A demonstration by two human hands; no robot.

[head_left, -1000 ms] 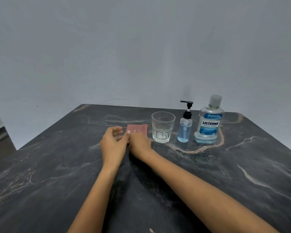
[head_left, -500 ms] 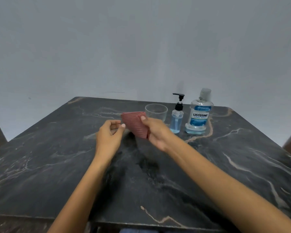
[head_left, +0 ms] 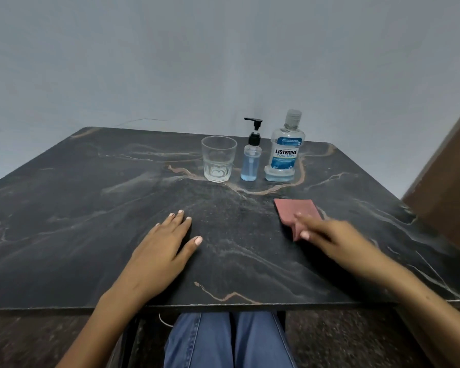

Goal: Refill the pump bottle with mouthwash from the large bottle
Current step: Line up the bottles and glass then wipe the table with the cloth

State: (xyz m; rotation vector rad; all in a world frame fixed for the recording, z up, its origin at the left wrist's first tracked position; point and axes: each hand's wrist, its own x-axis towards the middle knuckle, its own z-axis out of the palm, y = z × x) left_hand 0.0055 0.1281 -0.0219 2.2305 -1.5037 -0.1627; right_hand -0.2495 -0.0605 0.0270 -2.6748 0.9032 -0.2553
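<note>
Left hand (head_left: 168,243) lies flat, palm down, fingers straight and slightly spread, near the tabletop's (head_left: 91,208) front edge. Right hand (head_left: 327,235) reaches forward right of centre, motion-blurred, fingers extended; grip cannot be told.

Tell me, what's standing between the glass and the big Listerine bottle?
The pump bottle with blue mouthwash stands between the glass and the Listerine bottle, as the head view shows.

Plain home room: marble-look table (head_left: 91,208), bare wall (head_left: 170,62).
</note>
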